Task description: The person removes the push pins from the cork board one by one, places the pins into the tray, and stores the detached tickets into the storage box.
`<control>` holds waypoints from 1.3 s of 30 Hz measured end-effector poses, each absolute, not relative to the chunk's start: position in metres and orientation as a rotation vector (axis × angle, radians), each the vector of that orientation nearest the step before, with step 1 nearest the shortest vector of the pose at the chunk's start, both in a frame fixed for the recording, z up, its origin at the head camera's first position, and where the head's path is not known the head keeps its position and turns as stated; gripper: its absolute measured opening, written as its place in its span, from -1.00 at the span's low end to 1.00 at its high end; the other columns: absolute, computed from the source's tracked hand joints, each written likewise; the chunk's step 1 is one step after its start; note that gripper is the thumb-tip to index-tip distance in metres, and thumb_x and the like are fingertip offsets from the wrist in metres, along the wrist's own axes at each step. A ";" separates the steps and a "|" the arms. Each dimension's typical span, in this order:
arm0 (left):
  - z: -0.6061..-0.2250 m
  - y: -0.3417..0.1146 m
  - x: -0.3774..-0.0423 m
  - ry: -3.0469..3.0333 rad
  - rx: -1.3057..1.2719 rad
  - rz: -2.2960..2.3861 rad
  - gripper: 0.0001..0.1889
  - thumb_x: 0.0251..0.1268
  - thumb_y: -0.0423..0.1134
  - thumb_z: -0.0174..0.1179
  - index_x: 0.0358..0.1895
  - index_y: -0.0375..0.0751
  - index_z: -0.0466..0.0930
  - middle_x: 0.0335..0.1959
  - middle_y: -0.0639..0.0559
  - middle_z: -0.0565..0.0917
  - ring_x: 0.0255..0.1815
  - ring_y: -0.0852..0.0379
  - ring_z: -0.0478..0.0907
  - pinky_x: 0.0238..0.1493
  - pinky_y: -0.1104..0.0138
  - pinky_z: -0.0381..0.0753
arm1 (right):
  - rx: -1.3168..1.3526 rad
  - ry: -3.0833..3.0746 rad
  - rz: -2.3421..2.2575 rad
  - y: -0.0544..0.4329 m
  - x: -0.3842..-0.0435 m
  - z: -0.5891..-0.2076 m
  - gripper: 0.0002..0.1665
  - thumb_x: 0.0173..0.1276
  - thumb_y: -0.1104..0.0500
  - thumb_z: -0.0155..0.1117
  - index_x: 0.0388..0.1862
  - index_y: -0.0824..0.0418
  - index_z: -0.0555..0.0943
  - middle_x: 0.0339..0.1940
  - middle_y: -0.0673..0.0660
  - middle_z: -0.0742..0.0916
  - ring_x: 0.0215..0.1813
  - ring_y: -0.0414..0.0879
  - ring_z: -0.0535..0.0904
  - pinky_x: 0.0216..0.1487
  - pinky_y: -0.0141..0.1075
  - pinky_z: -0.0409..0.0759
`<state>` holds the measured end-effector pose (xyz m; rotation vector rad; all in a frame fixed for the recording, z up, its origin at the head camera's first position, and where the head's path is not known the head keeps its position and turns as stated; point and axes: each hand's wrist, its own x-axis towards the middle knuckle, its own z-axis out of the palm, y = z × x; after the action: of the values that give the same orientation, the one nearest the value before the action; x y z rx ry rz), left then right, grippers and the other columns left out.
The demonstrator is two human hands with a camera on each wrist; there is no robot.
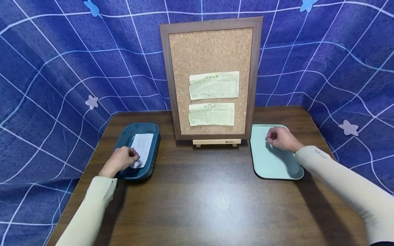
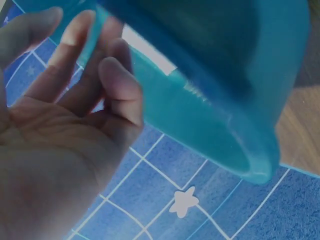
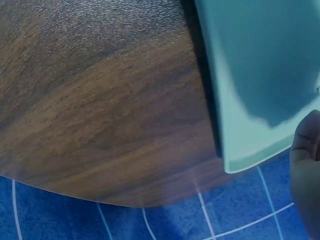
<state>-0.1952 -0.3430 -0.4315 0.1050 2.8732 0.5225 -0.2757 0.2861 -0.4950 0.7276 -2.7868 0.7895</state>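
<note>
At the left, my left hand [image 1: 120, 160] reaches over the dark teal basket [image 1: 154, 150], thumb and index finger drawn close together beside a white printed slip [image 1: 144, 145] lying in it. The left wrist view shows this hand [image 2: 65, 115] with bent thumb and the other fingers loosely spread; whether it pinches the slip is unclear. Over a pale green tray [image 1: 261, 167] at the right is my right hand [image 1: 281, 138], its fingers curled and fingertips together. Anything between those fingertips is too small to make out. Only part of that hand [image 3: 305, 155] enters the right wrist view.
Behind the table [image 1: 197, 205] stands a framed cork board [image 1: 212, 51] on a small wooden stand [image 1: 217, 141]. Two greenish forms, an upper one [image 1: 213, 87] and a lower one [image 1: 212, 116], are pinned to it. Blue grid-patterned cloth [image 1: 61, 85] hangs around the back and sides.
</note>
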 end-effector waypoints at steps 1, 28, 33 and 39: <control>-0.431 -0.342 -0.195 2.888 0.124 0.540 -0.88 0.22 -0.27 0.21 -0.36 -0.25 0.66 -0.49 0.01 0.59 -0.44 0.05 0.45 -0.37 0.25 0.39 | 0.729 -2.767 0.791 0.286 -0.275 -0.494 -0.84 -0.07 0.38 0.33 -0.58 0.16 0.54 -0.64 -0.05 0.54 -0.52 -0.18 0.41 -0.45 -0.28 0.37; -0.426 -0.310 -0.206 3.007 0.237 0.726 -0.74 0.27 -0.24 0.21 -0.03 -0.27 0.63 -0.12 -0.19 0.62 -0.08 -0.14 0.45 -0.07 -0.01 0.47 | 0.744 -2.419 0.850 0.249 -0.259 -0.457 -0.84 0.07 0.24 0.33 -0.34 0.15 0.56 -0.37 0.01 0.60 -0.42 -0.07 0.53 -0.41 -0.29 0.43; -0.425 -0.307 -0.206 3.011 0.261 0.742 -0.74 0.28 -0.24 0.21 -0.03 -0.27 0.63 -0.12 -0.18 0.63 -0.08 -0.16 0.47 -0.10 0.01 0.48 | 0.802 -2.372 0.872 0.244 -0.257 -0.453 -0.85 0.07 0.26 0.32 -0.34 0.19 0.56 -0.37 0.05 0.61 -0.43 -0.08 0.52 -0.42 -0.19 0.48; -0.422 -0.303 -0.208 3.013 0.297 0.749 -0.74 0.27 -0.25 0.21 -0.03 -0.28 0.63 -0.13 -0.16 0.64 -0.11 -0.18 0.49 -0.09 0.00 0.47 | 0.885 -2.303 0.893 0.237 -0.263 -0.450 -0.85 0.05 0.32 0.30 -0.36 0.24 0.56 -0.39 0.03 0.60 -0.40 -0.09 0.50 -0.40 -0.27 0.44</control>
<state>-0.2077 -0.3026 -0.4221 0.2975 3.0128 0.7488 -0.2625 0.2373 -0.4495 0.8849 -2.3028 0.8929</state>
